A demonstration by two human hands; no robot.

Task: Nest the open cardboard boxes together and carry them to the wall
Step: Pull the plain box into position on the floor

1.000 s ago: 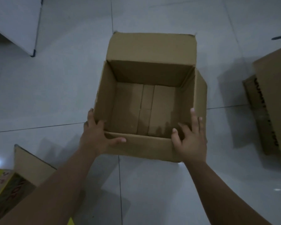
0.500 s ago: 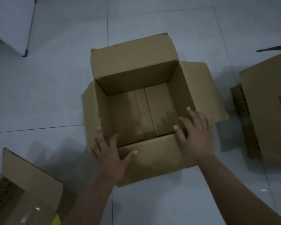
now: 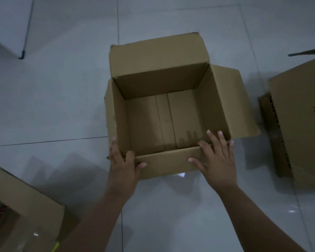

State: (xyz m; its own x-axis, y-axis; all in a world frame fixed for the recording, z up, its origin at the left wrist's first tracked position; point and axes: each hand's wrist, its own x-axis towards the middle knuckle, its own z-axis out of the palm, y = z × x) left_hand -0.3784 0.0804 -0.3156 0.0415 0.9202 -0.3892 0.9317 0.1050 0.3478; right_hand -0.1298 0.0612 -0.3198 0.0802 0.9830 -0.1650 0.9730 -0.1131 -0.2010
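An open brown cardboard box (image 3: pixel 164 79) stands on the pale tiled floor in the middle of the view, empty, with its flaps folded outward. My left hand (image 3: pixel 123 167) grips its near left corner, fingers along the left wall and thumb on the near flap. My right hand (image 3: pixel 216 159) lies flat over the near right corner, fingers spread across the rim. A second cardboard box (image 3: pixel 302 120) with black lettering sits at the right edge. A third box (image 3: pixel 25 202) with a colourful printed inside sits at the lower left.
A white panel with a dark corner (image 3: pixel 11 26) rests on the floor at the upper left. A thin dark object (image 3: pixel 305 52) pokes in at the right edge above the lettered box. Grey tiles (image 3: pixel 53 106) surround the middle box.
The middle box has turned slightly and its right flap has swung outward. My left hand shifted from the near flap back to the left corner; the right hand stayed on the right corner.
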